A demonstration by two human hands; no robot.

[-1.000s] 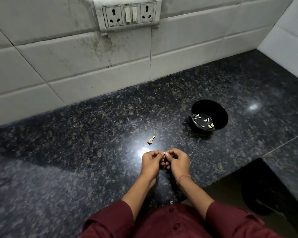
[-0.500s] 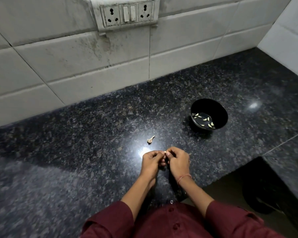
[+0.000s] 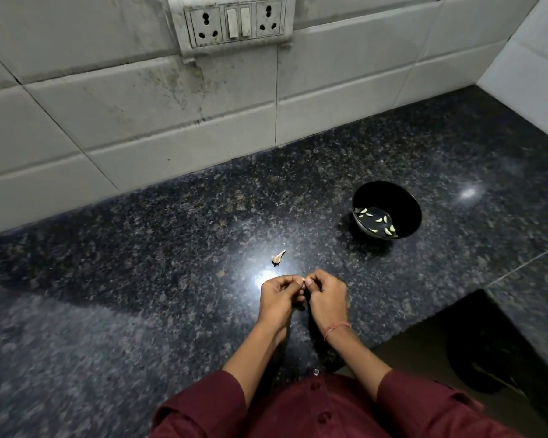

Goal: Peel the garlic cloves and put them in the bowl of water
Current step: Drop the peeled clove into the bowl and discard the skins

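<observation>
Peeled cloves (image 3: 378, 220) afloat in black bowl (image 3: 396, 193)

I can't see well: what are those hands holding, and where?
A small pale garlic clove, pinched between left hand and right hand; which part is hidden.

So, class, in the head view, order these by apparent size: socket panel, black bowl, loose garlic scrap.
Largest: socket panel.
Then: black bowl.
Smallest: garlic scrap.
Clear gaps; no ties.

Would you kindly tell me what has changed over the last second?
Nothing visibly moved. The left hand and right hand still pinch the garlic clove between their fingertips; the peel scrap and the bowl holding peeled cloves stay put.
</observation>
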